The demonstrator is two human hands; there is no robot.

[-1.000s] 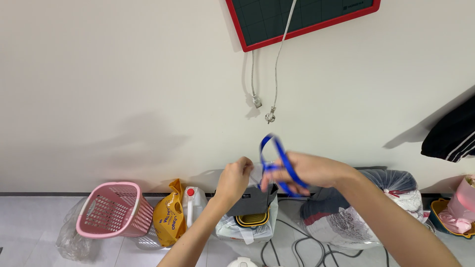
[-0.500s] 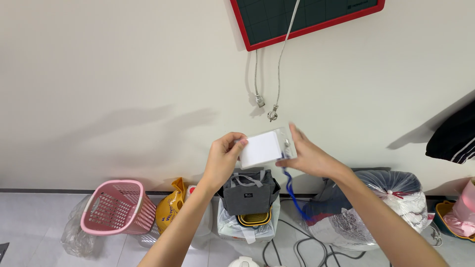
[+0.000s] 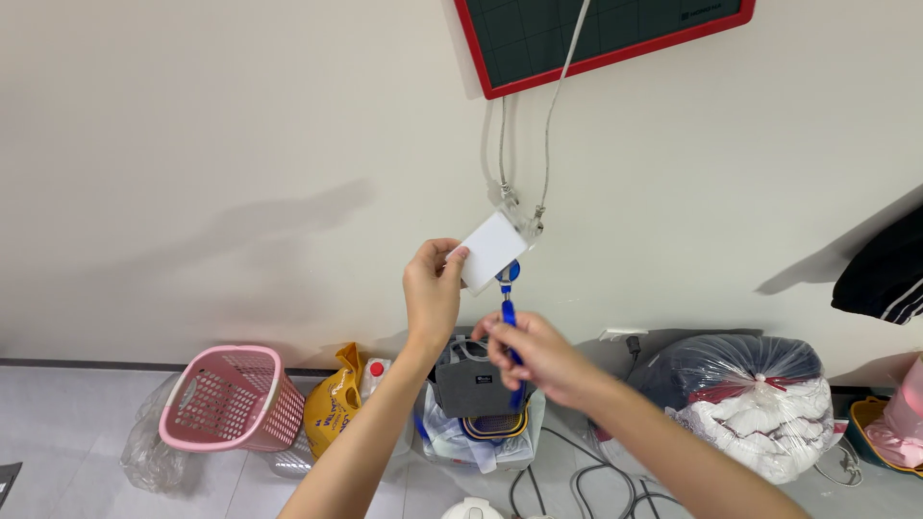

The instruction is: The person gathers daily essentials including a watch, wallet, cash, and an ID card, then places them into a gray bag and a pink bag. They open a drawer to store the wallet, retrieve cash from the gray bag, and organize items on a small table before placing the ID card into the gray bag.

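My left hand (image 3: 433, 293) holds up a white card in a clear badge holder (image 3: 491, 251), pinched by its lower left corner. A blue lanyard (image 3: 510, 332) hangs from the holder's clip. My right hand (image 3: 531, 354) is closed around that lanyard just below the holder. Both hands are in front of a cream wall, above a grey lunch bag (image 3: 471, 384) on the floor.
A red-framed dark board (image 3: 596, 34) hangs on the wall with two cords (image 3: 524, 163) dangling. On the floor are a pink basket (image 3: 223, 399), a yellow bag (image 3: 332, 408), a white jug (image 3: 375, 377), a clear sack of clothes (image 3: 745, 399), cables (image 3: 577, 481). Dark clothing (image 3: 885, 269) hangs at right.
My left hand has raised and tilted the badge holder. My right hand has let go of the holder's side and dropped down to grip the blue lanyard.
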